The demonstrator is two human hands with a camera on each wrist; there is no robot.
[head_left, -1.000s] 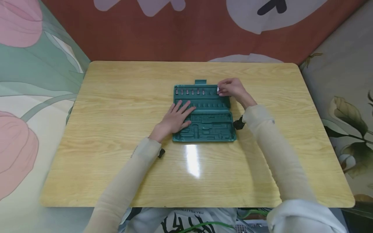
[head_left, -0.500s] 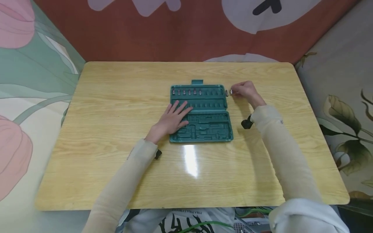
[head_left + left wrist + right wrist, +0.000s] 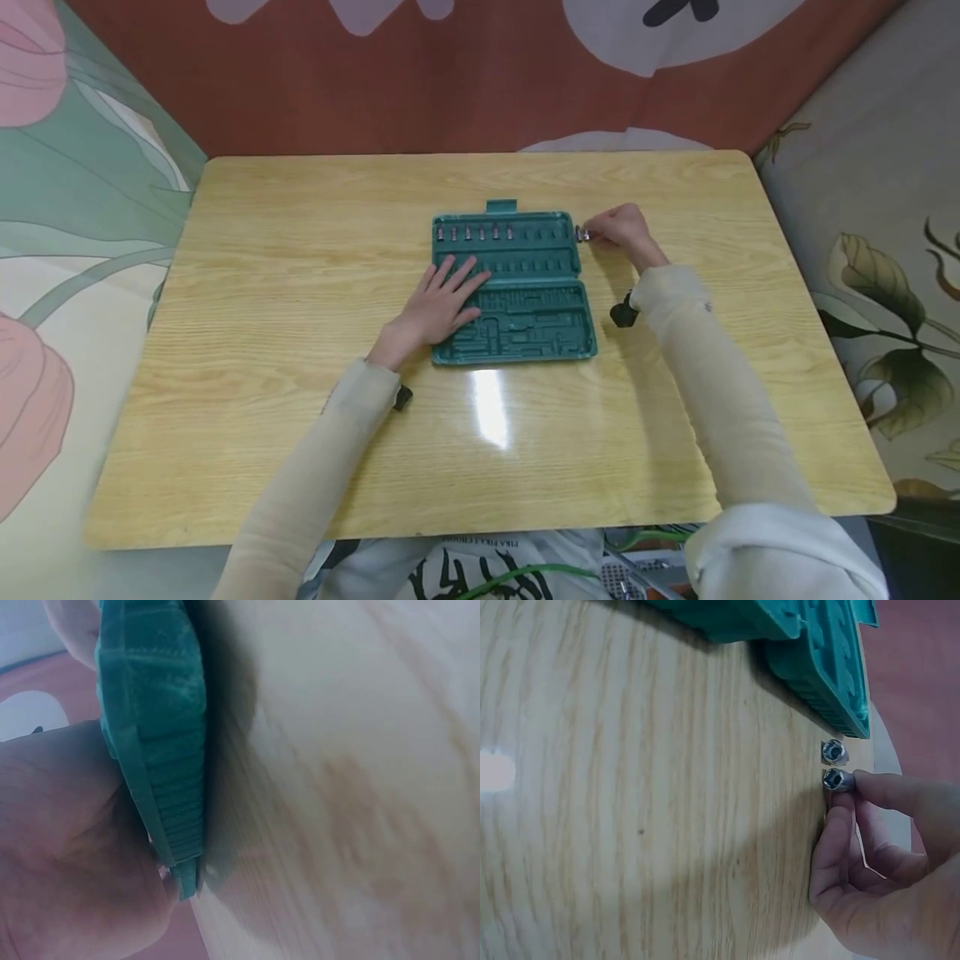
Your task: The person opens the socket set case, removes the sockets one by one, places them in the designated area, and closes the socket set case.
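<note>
An open green tool case lies in the middle of the wooden table, with several small metal sockets in its far row. My left hand lies flat on the case's left part, fingers straight. My right hand is just right of the case's far corner and pinches a small metal socket against the tabletop. A second socket lies on the table between the held one and the case edge. The left wrist view shows only the case edge and my palm.
The table stands against a red patterned wall, with floral fabric at the left and right. Bare wood runs all around the case. A glare spot sits near the front.
My right hand left the case's far right corner, moved out to the table beside it, then drew back slightly toward the case with a socket. A socket now lies beside the case. My left hand stayed.
</note>
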